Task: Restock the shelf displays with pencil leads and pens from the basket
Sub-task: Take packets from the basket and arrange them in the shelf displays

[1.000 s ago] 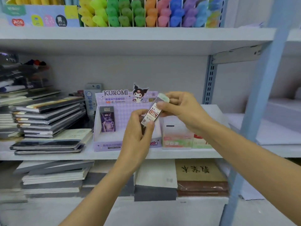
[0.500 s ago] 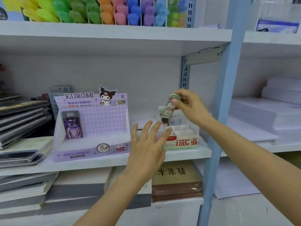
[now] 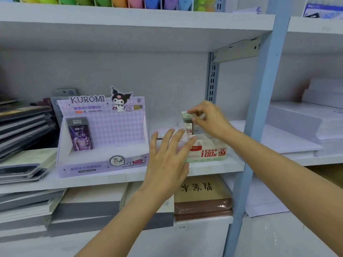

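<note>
One pencil-lead case [image 3: 187,123] stands upright at the white display box [image 3: 209,153], pinched at its cap by the right hand [image 3: 209,121], apparently for slotting. Left hand [image 3: 167,154] hovers spread, empty, likely to steady the box.

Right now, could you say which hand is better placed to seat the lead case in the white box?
Right hand: it pinches the lead case over the white box; left hand holds nothing.
</note>
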The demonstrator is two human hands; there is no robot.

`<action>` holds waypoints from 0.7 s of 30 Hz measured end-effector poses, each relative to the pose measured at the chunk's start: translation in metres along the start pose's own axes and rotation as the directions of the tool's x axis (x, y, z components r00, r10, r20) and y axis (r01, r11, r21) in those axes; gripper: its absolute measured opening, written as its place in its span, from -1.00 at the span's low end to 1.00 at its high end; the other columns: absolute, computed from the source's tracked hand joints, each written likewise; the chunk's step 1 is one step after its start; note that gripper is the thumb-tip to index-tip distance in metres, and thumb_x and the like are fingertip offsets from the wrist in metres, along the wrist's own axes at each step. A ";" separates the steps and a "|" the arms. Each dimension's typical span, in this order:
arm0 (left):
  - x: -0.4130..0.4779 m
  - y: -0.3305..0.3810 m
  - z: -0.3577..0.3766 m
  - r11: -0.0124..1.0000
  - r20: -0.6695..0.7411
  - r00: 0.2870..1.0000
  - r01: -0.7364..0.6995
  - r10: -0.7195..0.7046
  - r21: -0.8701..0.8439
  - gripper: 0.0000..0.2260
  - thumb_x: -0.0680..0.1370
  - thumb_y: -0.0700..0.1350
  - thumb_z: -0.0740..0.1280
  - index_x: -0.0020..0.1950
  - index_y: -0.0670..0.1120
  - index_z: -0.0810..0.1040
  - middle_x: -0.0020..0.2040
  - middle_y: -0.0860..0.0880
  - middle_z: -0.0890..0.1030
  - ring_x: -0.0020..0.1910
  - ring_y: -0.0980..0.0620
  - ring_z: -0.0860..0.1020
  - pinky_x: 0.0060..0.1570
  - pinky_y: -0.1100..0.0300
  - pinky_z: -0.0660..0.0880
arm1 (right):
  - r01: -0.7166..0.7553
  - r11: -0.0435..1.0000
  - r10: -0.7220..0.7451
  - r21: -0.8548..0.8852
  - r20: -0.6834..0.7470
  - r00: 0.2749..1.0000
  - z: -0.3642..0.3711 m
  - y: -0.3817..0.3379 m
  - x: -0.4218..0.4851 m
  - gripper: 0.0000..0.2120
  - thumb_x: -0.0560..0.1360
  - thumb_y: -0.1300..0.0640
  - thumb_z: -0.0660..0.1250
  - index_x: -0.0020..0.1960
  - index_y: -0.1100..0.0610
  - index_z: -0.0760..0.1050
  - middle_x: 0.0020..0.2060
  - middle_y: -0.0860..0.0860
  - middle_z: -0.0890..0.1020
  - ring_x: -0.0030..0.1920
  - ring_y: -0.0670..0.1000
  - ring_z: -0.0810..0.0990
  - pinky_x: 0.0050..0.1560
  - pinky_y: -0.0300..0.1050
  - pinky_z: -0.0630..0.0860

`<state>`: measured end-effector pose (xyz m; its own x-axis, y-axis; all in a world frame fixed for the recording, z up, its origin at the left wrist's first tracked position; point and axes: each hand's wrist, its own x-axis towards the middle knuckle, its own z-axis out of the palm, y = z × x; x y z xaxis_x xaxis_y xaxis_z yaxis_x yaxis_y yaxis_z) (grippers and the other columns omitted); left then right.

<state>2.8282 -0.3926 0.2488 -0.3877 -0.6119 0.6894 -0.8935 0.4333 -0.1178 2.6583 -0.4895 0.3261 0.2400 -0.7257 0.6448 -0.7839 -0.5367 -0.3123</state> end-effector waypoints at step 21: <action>-0.360 0.011 0.151 0.714 0.871 0.430 0.685 -0.237 -0.144 -0.83 0.57 -0.21 0.22 0.10 -0.17 0.54 0.00 -0.12 0.58 -0.02 -0.11 0.54 -0.13 0.13 0.38 | -0.236 0.967 0.012 0.100 0.902 0.432 0.258 0.005 -0.350 -0.84 0.56 0.15 0.29 0.11 0.15 0.57 0.00 0.07 0.66 -0.04 0.03 0.59 -0.01 -0.13 0.49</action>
<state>2.9235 -0.2669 -0.1090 -0.1524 -0.9422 -0.2983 -0.8708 -0.0148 0.4915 2.7176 -0.3491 -0.0812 0.6104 -0.7083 -0.3545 -0.7572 -0.3904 -0.5237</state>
